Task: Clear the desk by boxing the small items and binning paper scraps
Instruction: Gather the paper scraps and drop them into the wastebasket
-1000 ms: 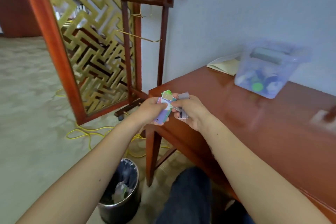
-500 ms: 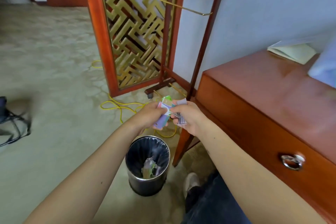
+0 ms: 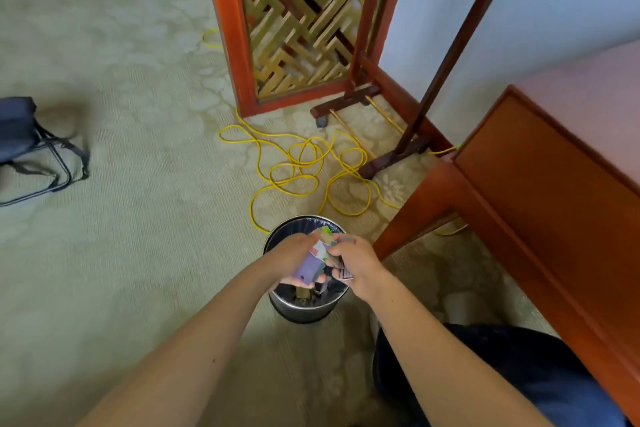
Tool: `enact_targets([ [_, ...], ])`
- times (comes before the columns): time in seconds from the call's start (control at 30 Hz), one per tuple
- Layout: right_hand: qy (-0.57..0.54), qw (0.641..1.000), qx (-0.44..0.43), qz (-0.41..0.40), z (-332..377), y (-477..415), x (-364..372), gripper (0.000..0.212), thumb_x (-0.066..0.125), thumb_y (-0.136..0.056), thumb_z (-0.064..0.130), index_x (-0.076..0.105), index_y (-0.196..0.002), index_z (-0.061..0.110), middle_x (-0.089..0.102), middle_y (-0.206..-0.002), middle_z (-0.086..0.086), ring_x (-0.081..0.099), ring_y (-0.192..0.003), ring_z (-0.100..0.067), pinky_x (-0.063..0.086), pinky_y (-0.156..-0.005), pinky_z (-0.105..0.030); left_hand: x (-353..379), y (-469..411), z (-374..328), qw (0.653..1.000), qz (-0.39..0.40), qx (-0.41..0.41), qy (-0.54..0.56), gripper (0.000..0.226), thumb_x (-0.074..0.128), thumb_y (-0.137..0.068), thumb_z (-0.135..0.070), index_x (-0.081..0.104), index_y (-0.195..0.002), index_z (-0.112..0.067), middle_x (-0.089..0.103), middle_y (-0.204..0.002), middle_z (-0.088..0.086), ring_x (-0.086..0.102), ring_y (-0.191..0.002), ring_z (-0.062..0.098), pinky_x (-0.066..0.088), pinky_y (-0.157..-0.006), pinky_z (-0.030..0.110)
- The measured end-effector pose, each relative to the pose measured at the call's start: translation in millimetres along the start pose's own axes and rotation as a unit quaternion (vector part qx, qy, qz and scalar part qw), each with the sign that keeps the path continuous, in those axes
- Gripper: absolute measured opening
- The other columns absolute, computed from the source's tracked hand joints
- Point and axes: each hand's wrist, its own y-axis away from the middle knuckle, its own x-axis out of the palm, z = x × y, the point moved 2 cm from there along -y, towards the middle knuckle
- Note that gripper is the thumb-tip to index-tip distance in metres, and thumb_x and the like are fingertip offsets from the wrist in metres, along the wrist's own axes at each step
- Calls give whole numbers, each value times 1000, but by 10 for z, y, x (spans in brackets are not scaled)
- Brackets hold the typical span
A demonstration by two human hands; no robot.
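Both hands hover right over the round metal bin (image 3: pixel 300 308) on the carpet. My left hand (image 3: pixel 292 258) holds a bunch of coloured paper scraps (image 3: pixel 311 262), purple, green and white. My right hand (image 3: pixel 353 262) pinches the same bunch from the right, with another printed scrap (image 3: pixel 345 274) under its fingers. The bin has a dark liner and some paper lies inside it, mostly hidden by my hands. The wooden desk (image 3: pixel 554 191) stands to the right; its top is barely in view.
A loose yellow cable (image 3: pixel 301 166) coils on the carpet behind the bin. A wooden lattice screen (image 3: pixel 294 17) and a dark valet stand (image 3: pixel 398 156) are beyond it. A dark folding stool (image 3: pixel 24 146) is at the far left. My knee (image 3: pixel 485 374) is at the lower right.
My view has swung down from the desk to the floor. Both hands, still holding the scraps, have moved from beside the desk edge to directly above the bin.
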Motion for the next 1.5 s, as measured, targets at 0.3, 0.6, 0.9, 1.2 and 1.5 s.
enact_targets([
  [0.3,-107,987,105,48,-184,-361,92,10,60,-86,23,62,-86,12,57,-77,-6,51,-57,-14,42,-48,-24,-73,-457,274,991,-63,-91,76,65,28,-94,-66,66,-86,-14,67,-90,15,64,-85,29,57,-83,43],
  [0.6,-192,969,152,44,-177,-348,-2,52,51,-92,52,46,-131,19,49,-133,-12,41,-131,-35,31,-105,-54,-93,-349,258,985,-89,-124,83,82,20,-91,-72,27,-151,-17,25,-157,10,25,-144,33,29,-111,55],
  [0.9,-104,993,49,10,-12,-2,-164,42,45,-100,35,45,-137,16,47,-141,-8,49,-127,-26,45,-99,-46,90,-166,37,990,-116,-37,71,47,35,-101,-48,57,-126,-15,61,-116,2,55,-109,19,43,-98,40],
  [1.2,-60,972,-224,-50,413,872,-514,17,53,-94,7,62,-108,13,62,-92,-2,59,-77,-9,50,-69,-24,483,427,-645,988,-36,120,87,11,54,-95,-25,62,-97,-18,67,-88,1,64,-80,15,52,-77,30],
  [1.5,-13,902,-418,-107,1004,2061,-995,23,55,-92,1,61,-114,5,66,-96,-11,62,-67,-8,53,-57,-20,953,1228,-1426,955,-3,289,63,13,53,-96,-21,66,-94,-18,68,-85,0,63,-74,13,54,-70,27],
])
